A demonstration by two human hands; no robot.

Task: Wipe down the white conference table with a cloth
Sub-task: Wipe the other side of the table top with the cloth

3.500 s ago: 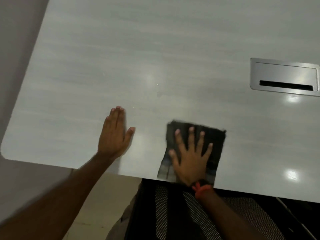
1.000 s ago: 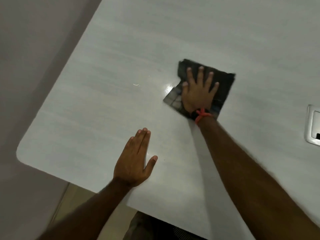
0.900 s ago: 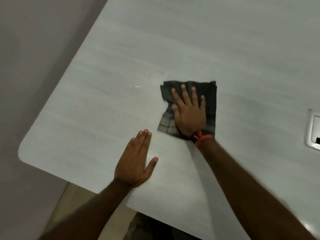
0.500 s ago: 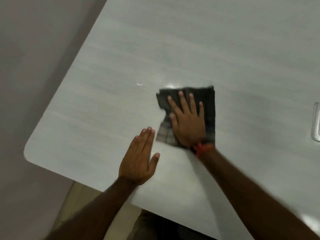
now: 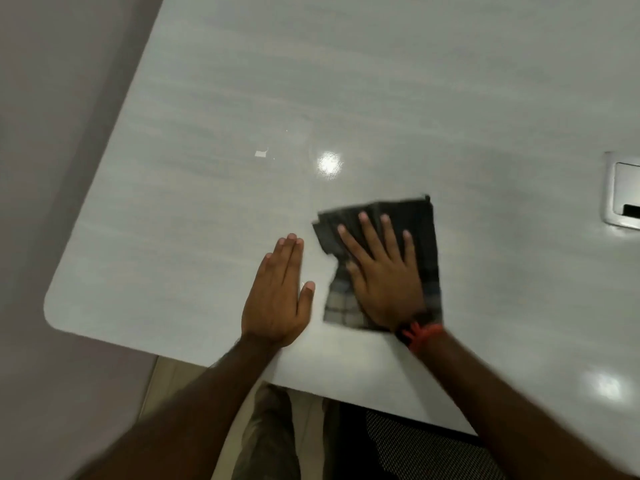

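Observation:
A dark checked cloth (image 5: 425, 237) lies flat on the white conference table (image 5: 346, 81), close to the near edge. My right hand (image 5: 381, 278) presses down on the cloth with fingers spread, an orange band (image 5: 420, 336) at the wrist. Just left of the cloth, my left hand (image 5: 277, 299) rests palm down on the bare tabletop, fingers together, holding nothing. The two hands are a small gap apart. Part of the cloth is hidden under my right palm.
A small white scrap (image 5: 261, 153) lies on the table beyond my left hand. A metal cable box (image 5: 623, 192) is set into the tabletop at the right edge of view. The table's rounded corner (image 5: 55, 313) is at the left. A black mesh chair (image 5: 415, 445) stands below the near edge.
My right hand has slid the cloth from farther out on the table back toward the near edge, ending beside my left hand. The left hand has stayed flat in place.

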